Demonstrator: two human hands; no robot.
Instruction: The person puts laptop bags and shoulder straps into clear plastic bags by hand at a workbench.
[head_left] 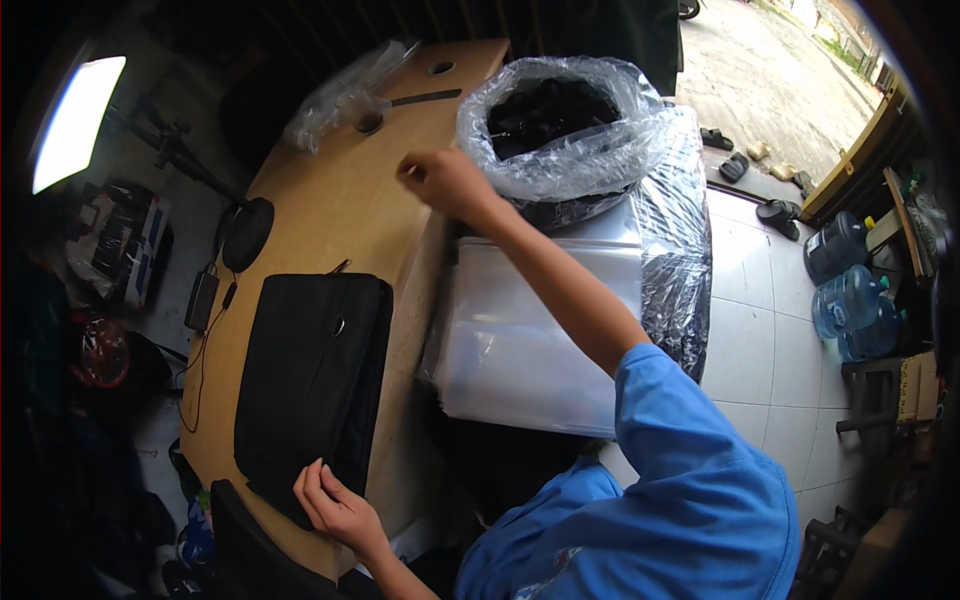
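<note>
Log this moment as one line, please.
left hand: at near end of black bag | right hand: raised, partly curled | nearby: open clear plastic bag

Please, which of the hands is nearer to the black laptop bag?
Left. The left hand is at the near end of the black laptop bag, fingers against it. The right hand is beyond its far end, apart from it.

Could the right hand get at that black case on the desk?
Probably yes. The right hand is raised beyond the far end of the black case, with nothing visible between them. The case's top is uncovered; the left hand is only at the near edge.
</note>
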